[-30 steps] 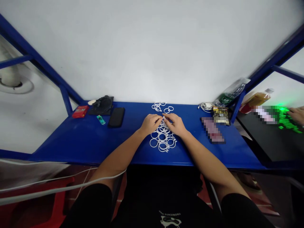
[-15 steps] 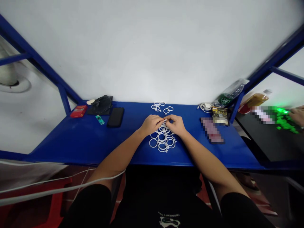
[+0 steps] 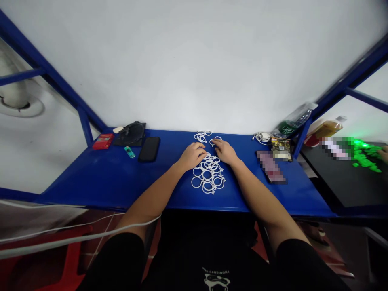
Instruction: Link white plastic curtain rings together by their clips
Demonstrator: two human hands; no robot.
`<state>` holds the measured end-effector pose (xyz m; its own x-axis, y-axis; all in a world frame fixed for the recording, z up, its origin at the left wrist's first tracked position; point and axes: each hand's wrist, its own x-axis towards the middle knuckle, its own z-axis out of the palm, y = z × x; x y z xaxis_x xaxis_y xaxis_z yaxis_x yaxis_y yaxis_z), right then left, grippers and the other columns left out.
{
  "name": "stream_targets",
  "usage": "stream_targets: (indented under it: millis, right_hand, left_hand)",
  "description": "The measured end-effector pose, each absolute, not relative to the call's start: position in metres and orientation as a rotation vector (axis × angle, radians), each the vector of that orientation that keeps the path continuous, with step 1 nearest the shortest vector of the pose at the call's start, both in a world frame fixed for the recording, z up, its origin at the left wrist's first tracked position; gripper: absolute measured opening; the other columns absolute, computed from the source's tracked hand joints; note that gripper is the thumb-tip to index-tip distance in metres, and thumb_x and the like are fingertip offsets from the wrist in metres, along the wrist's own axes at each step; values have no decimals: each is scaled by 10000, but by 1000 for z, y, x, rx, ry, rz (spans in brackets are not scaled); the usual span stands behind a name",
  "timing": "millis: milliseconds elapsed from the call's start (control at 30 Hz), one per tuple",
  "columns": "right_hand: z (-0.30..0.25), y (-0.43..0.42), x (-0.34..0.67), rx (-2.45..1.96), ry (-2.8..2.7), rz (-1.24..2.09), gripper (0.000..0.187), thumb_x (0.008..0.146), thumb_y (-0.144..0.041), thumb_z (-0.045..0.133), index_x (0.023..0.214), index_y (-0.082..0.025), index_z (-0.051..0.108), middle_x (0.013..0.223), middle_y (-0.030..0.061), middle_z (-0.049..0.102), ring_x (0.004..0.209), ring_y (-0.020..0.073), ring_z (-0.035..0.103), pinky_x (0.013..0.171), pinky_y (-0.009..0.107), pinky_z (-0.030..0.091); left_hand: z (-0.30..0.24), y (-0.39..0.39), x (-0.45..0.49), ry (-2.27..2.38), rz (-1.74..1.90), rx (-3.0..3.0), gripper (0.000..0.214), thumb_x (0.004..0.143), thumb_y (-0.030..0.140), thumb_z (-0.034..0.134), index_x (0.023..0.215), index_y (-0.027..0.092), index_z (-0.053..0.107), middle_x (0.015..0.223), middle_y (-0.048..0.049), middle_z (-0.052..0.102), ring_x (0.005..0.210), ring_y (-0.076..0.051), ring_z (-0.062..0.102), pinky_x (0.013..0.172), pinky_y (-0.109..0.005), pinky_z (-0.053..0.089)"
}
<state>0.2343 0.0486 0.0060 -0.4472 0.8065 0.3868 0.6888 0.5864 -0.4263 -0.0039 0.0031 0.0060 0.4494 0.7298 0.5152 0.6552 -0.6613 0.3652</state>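
My left hand (image 3: pixel 192 156) rests at the upper left of a pile of white rings with small clips (image 3: pixel 207 174), which look like curtain rings. Its fingers are slightly bent and apart, near the topmost rings, and I see nothing held in it. With fingers stretched forward, my right hand (image 3: pixel 226 152) reaches over a separate pair of white rings (image 3: pixel 218 138) behind the pile. Its fingertips meet the near edge of those rings; a firm grip does not show. Another small cluster of white rings (image 3: pixel 200 137) lies to their left, by the wall.
On the left of the blue table (image 3: pixel 100 182) lie a black phone (image 3: pixel 149 149), a teal lighter (image 3: pixel 129 152), a red box (image 3: pixel 103 141) and a black bag (image 3: pixel 132 132). At right are a coiled white cable (image 3: pixel 262 138), a pouch (image 3: pixel 281 148) and a bottle (image 3: pixel 292 122). Another person's hand (image 3: pixel 383 153) shows far right.
My hands have moved apart from their pinch together over the pile. The right hand has gone forward to the rear rings, and the left has drawn slightly back and up.
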Motion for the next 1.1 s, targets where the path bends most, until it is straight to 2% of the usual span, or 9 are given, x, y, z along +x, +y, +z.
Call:
stream_targets:
  millis: [100, 233, 333, 533, 633, 733, 900, 967, 1100]
  right_hand:
    - [0, 50, 235, -1232, -2372, 202, 449, 936, -83, 538, 1327, -210, 718, 1362, 131, 703, 1194, 284, 663, 1065, 447, 518]
    - [0, 46, 235, -1245, -2397, 219, 327, 975, -123, 530, 1193, -196, 763, 1205, 133, 748, 1106, 270, 672, 1016, 405, 517]
    - [3, 44, 236, -1279, -2372, 241, 240, 974, -150, 551, 1070, -184, 768, 1153, 134, 741, 1066, 261, 668, 967, 372, 516]
    - [5, 35, 238, -1265, -2164, 427, 164, 958, -211, 566, 1028, -180, 710, 985, 86, 743, 871, 221, 658, 823, 328, 502]
    - [6, 31, 239, -1219, -2026, 526, 252, 961, -267, 570, 1165, -176, 687, 894, 51, 723, 737, 193, 621, 740, 317, 491]
    - [9, 25, 237, -1133, -1917, 574, 353, 978, -327, 564, 1283, -183, 671, 859, 37, 699, 708, 181, 596, 712, 313, 484]
    - [16, 10, 225, -966, -1834, 899, 335, 969, -454, 621, 1155, -192, 715, 793, 11, 671, 636, 140, 541, 614, 270, 445]
    - [17, 4, 220, -928, -1839, 981, 308, 954, -463, 643, 1081, -191, 713, 789, 7, 675, 639, 131, 544, 609, 258, 440]
    - [17, -1, 215, -948, -1879, 954, 187, 916, -359, 633, 960, -194, 708, 725, -11, 654, 622, 125, 535, 604, 245, 425]
  left_hand:
    - [2, 1, 1, 1088, 844, 2564, 171, 995, 305, 649, 911, 204, 758, 1266, -90, 715, 1130, -242, 669, 1029, -434, 515]
    - [3, -3, 7, 992, 820, 2494, 222, 972, 355, 681, 820, 201, 729, 1120, -67, 775, 1050, -231, 717, 987, -404, 532]
    - [7, -6, 7, 975, 876, 2435, 253, 971, 409, 679, 837, 201, 732, 1077, -64, 782, 1016, -222, 728, 944, -376, 545]
    - [9, -7, 3, 1075, 925, 2303, 226, 998, 388, 633, 953, 201, 753, 1021, -50, 763, 908, -179, 716, 850, -314, 557]
    - [7, -5, 2, 1188, 924, 2283, 189, 970, 362, 674, 1032, 204, 757, 1010, -46, 763, 850, -172, 711, 810, -312, 559]
    - [4, -3, 2, 1226, 945, 2263, 259, 972, 336, 674, 1188, 204, 730, 1038, -48, 770, 854, -173, 714, 833, -322, 560]
    - [5, -3, 2, 1193, 987, 2288, 447, 1017, 342, 615, 1438, 193, 587, 1034, -47, 772, 873, -176, 717, 875, -327, 549]
    - [7, -4, 2, 1174, 974, 2328, 391, 1036, 348, 585, 1389, 184, 625, 998, -50, 772, 872, -182, 715, 850, -318, 537]
    - [9, -5, 3, 1151, 961, 2386, 223, 1037, 313, 569, 1066, 181, 746, 893, -47, 764, 776, -170, 688, 744, -291, 488]
